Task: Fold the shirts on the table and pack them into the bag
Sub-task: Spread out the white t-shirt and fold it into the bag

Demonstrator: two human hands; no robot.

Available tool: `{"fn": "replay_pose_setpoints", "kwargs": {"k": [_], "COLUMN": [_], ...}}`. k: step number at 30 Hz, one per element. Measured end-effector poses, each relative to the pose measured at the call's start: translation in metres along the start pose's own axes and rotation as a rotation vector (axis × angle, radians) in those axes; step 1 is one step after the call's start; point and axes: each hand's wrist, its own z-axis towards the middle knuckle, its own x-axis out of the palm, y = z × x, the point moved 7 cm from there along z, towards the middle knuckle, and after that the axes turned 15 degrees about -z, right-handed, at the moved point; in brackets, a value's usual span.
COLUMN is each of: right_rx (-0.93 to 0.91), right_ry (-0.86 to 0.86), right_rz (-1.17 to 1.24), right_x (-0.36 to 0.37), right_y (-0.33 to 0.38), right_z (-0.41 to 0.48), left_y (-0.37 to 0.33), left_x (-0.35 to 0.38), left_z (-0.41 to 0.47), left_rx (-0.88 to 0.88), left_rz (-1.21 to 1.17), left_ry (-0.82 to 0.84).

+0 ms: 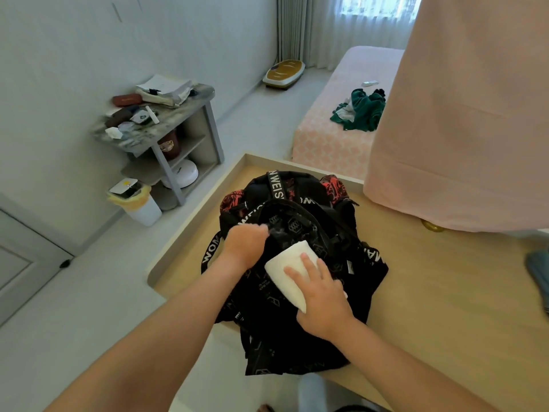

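While a rolled shirt (292,273) pokes from the bag (297,337), pink cloth (460,129) hangs nearby.

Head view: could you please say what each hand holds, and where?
Left hand grips the black bag at its opening rim; right hand holds the rolled white shirt by its near end.
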Motion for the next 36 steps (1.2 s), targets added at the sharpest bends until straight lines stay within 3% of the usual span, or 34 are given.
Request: {"fn": "replay_pose_setpoints", "kwargs": {"k": [4,8,10,14,17,19,23,26,29,31,34,36], "right_rx": [-0.092,0.24,0.306,-0.011,-0.076,-0.018,0.02,0.038,0.098,0.122,0.08,0.166], "right_ry": [-0.15,-0.133,-0.09,-0.029,-0.061,-0.069,-0.046,-0.059,-0.197,-0.269,-0.213,-0.229], "right_rz": [0.032,0.131,0.285,0.338,0.285,0.162,0.086,0.09,0.145,0.246,0.237,0.196], "right_x": [-0.009,-0.022,-0.022,-0.01,-0.004,0.001,0.011,0.013,-0.004,-0.017,-0.01,0.004], "right_y": [0.019,0.003,-0.005,0.016,0.02,0.017,0.021,0.02,0.02,0.022,0.034,0.035], "right_z": [0.003,0.039,0.052,0.048,0.036,0.033,0.04,0.057,0.092,0.12,0.141,0.132], "left_y": [-0.014,-0.016,-0.007,0.004,-0.002,-0.004,-0.002,-0.004,-0.01,-0.002,0.009,0.013], "left_x": [-0.049,-0.067,-0.062,-0.034,-0.004,-0.001,-0.052,-0.082,-0.084,-0.083,-0.094,-0.097], "left_z": [0.027,0.025,0.019,0.006,0.004,0.013,0.042,0.057,0.055,0.054,0.055,0.055], "left_rx": [-0.031,0.036,0.045,0.157,0.248,0.221,0.037,-0.057,-0.035,-0.059,-0.071,-0.074], "left_rz": [-0.171,-0.195,-0.162,0.078,0.24,0.162,-0.269,-0.504,-0.439,-0.432,-0.4,-0.414], "left_ry": [-0.152,-0.143,-0.091,0.056,0.171,0.151,-0.103,-0.087,0.007,-0.017,-0.085,-0.096]}}
